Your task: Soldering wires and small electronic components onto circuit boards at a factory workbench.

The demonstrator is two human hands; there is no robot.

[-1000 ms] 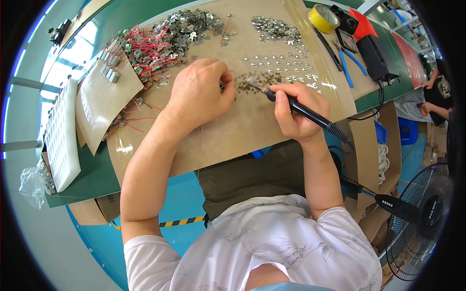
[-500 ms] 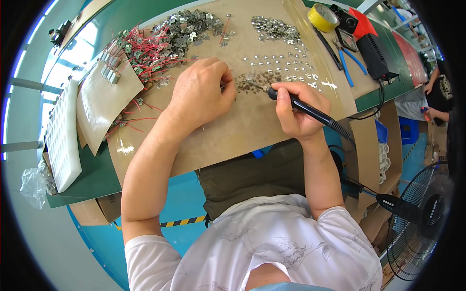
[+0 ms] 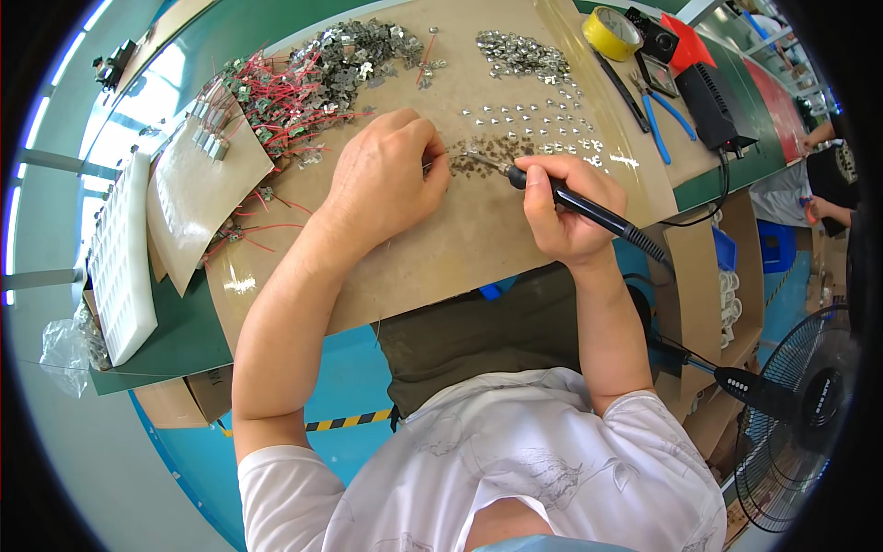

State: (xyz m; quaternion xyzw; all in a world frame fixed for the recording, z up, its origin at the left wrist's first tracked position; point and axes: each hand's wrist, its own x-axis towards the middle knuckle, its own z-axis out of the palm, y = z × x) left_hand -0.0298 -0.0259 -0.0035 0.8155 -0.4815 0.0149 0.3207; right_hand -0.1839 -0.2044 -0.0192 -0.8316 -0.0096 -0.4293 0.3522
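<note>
My right hand (image 3: 575,207) grips a black soldering iron (image 3: 598,216) like a pen, its metal tip pointing left over a scatter of small brown bits (image 3: 501,147). Just left of that tip, my left hand (image 3: 388,177) is closed, thumb and fingers pinched together. Whatever it pinches is mostly hidden behind the fingers. Small silver cone-shaped pieces (image 3: 529,120) stand in rows beyond the iron, with a heap of shiny metal parts (image 3: 524,55) behind them. Farther left lies a big pile of metal pieces (image 3: 345,64) mixed with red wires (image 3: 285,106).
Yellow tape (image 3: 612,35), blue-handled pliers (image 3: 664,124) and a black power unit (image 3: 717,106) with a cord lie at the right. A brown board (image 3: 198,193) and a white slotted tray (image 3: 124,267) are at left. A fan (image 3: 809,400) stands lower right; another person (image 3: 819,189) is beyond.
My left hand has shifted very slightly to the right. The soldering iron stays almost where it was. In the background, the other person's arms have moved a little.
</note>
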